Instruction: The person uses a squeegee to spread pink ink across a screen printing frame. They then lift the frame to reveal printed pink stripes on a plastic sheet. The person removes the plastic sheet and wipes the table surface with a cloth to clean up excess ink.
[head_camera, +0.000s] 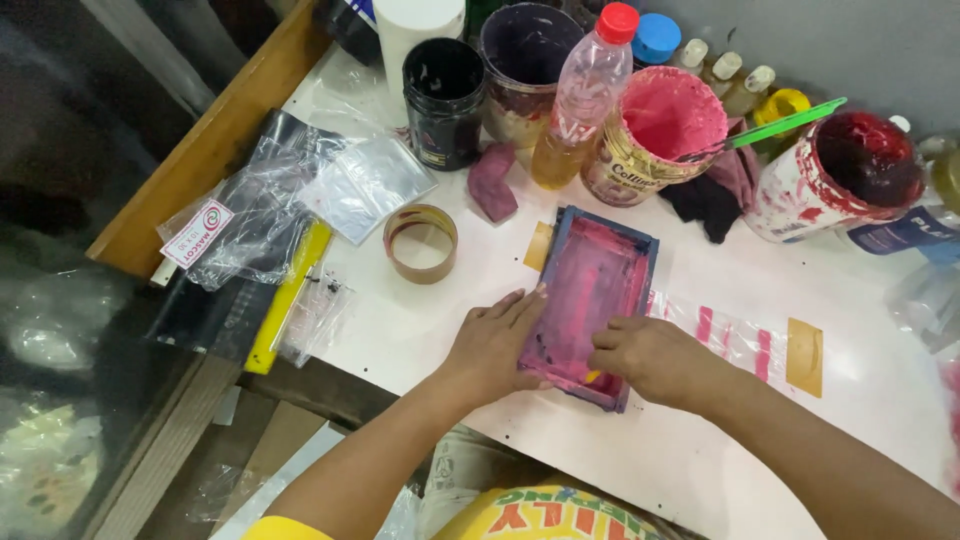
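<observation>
hands: 2 on one pink screen frame (597, 300) | right hand (650, 355) grip possibly squeegee

Bare forearms, yellow short sleeve, yellow shirt with colourful print.

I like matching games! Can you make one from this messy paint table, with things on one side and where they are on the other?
Things:
1. roll of tape
2. green stick
3. plastic bottle with red cap
4. left hand

Places:
A. resting on the left edge of the pink printing frame
B. leaning in the pink paint tub
C. lying flat, left of the frame
D. standing between the dark tub and the pink tub

Pairs: 1-C, 2-B, 3-D, 4-A
</observation>
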